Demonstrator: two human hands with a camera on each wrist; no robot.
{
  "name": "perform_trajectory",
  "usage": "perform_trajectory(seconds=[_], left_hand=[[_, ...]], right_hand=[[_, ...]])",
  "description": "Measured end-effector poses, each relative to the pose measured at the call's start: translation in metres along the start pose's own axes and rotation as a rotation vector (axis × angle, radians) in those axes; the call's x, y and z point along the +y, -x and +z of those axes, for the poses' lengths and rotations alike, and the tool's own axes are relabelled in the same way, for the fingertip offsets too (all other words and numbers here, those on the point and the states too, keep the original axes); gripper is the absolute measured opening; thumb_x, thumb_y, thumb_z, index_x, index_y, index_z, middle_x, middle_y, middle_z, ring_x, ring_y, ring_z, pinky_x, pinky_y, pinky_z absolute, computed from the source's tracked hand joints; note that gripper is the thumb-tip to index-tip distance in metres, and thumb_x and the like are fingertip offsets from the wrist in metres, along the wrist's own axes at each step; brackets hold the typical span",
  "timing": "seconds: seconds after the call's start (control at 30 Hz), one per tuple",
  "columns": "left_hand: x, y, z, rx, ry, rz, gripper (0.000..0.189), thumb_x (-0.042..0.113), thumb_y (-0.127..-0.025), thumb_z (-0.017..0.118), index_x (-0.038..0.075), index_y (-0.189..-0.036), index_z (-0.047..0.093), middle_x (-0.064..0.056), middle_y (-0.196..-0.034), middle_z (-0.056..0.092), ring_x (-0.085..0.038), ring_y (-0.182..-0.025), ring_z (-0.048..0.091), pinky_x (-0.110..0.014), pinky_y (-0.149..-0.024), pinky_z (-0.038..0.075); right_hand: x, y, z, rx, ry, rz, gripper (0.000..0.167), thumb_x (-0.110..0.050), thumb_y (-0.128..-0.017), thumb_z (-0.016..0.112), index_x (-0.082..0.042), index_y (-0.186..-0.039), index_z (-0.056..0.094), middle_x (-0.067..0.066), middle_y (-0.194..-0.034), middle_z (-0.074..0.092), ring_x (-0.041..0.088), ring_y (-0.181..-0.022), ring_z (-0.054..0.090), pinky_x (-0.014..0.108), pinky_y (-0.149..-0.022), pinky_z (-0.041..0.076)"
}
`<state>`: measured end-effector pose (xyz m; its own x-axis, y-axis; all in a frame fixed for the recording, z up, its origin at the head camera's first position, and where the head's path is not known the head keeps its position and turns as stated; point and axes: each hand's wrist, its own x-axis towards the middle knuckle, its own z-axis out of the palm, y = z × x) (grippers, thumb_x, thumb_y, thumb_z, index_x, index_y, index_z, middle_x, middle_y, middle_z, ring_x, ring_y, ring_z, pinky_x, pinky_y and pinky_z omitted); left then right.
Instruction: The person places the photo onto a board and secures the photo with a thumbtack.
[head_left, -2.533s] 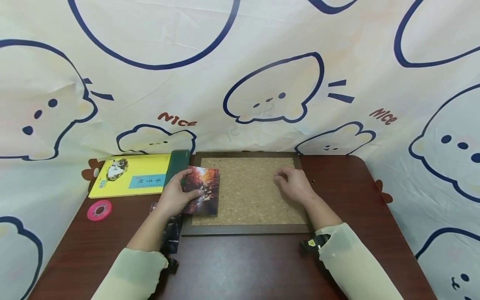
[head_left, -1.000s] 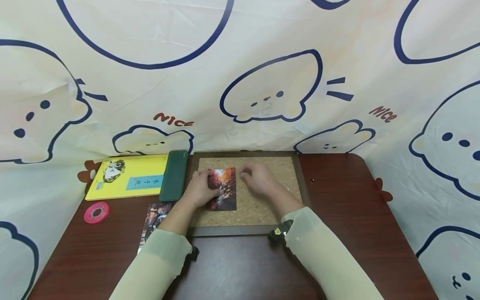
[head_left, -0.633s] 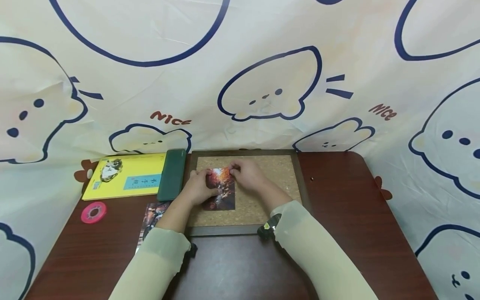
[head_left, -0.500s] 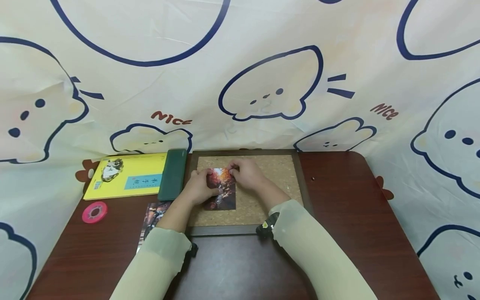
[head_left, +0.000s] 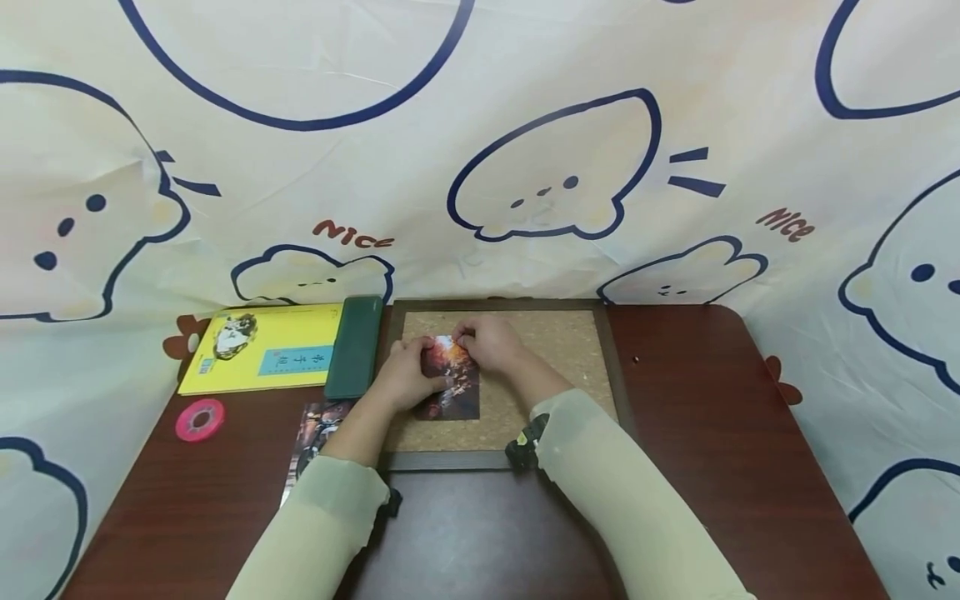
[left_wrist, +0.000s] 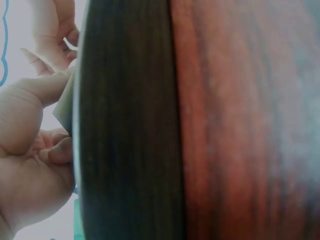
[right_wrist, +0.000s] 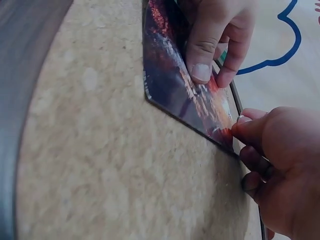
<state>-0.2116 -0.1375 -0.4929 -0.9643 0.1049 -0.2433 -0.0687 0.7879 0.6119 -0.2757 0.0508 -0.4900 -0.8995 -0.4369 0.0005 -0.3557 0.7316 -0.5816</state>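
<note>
The worktop (head_left: 465, 533) carries the whole arrangement. A framed cork board (head_left: 577, 342) lies on it, with a yellow book (head_left: 258, 354) off towards its 9 o'clock and a flat green case (head_left: 354, 348) between the two.

On the cork, set from the board's centre towards 9 o'clock, lies the printed card (head_left: 461, 393). Its sides run roughly parallel to the frame. In my judgement the work at its corner calls for light, even pressure: the card should be flat and square before the corner is pressed, with no bending of the edge and fingertips clear of the point being worked.

The left hand (head_left: 405, 377) grips the card from 9 o'clock, thumb across its face, fingers at the far edge. The right hand (head_left: 491, 343) comes in from 4 o'clock, fingers curled, thumb and forefinger pinching the card's 1 o'clock corner; whether anything small sits between the tips cannot be told, even in the right wrist view.

A second card (head_left: 309, 433), partly hidden, lies at the board's 8 o'clock, a pink tape roll (head_left: 187, 417) at 9, and a tiny dark object (head_left: 635, 359), unidentified, near 3 o'clock
</note>
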Motion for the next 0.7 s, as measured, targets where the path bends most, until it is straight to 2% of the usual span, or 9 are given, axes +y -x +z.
perform_trajectory(seconds=[0.23, 0.47, 0.7], left_hand=[[-0.001, 0.001, 0.001, 0.011, 0.000, 0.011, 0.079, 0.039, -0.087, 0.085, 0.006, -0.148, 0.048, -0.024, -0.138, 0.044, -0.041, -0.128, 0.051, -0.057, -0.109, 0.043], [0.001, 0.004, -0.001, 0.010, 0.012, 0.005, 0.080, 0.038, -0.087, 0.084, 0.006, -0.149, 0.046, -0.024, -0.139, 0.043, -0.040, -0.129, 0.050, -0.056, -0.111, 0.042], [0.000, 0.003, 0.001, 0.017, 0.021, 0.011, 0.076, 0.037, -0.087, 0.084, 0.007, -0.148, 0.048, -0.023, -0.141, 0.043, -0.039, -0.129, 0.050, -0.056, -0.111, 0.042]], right_hand=[[-0.006, -0.007, -0.002, -0.045, 0.025, -0.005, 0.012, -0.016, -0.100, 0.067, -0.015, -0.102, 0.079, -0.001, -0.099, 0.075, 0.017, -0.094, 0.066, 0.034, -0.087, 0.052], [-0.010, -0.012, 0.002, -0.063, 0.078, 0.006, 0.017, -0.019, -0.102, 0.063, -0.016, -0.106, 0.079, 0.000, -0.103, 0.075, 0.018, -0.099, 0.067, 0.035, -0.090, 0.052], [-0.009, -0.017, 0.000, -0.101, 0.125, -0.010, 0.015, -0.019, -0.101, 0.064, -0.018, -0.105, 0.079, -0.001, -0.101, 0.075, 0.019, -0.098, 0.067, 0.036, -0.090, 0.052]])
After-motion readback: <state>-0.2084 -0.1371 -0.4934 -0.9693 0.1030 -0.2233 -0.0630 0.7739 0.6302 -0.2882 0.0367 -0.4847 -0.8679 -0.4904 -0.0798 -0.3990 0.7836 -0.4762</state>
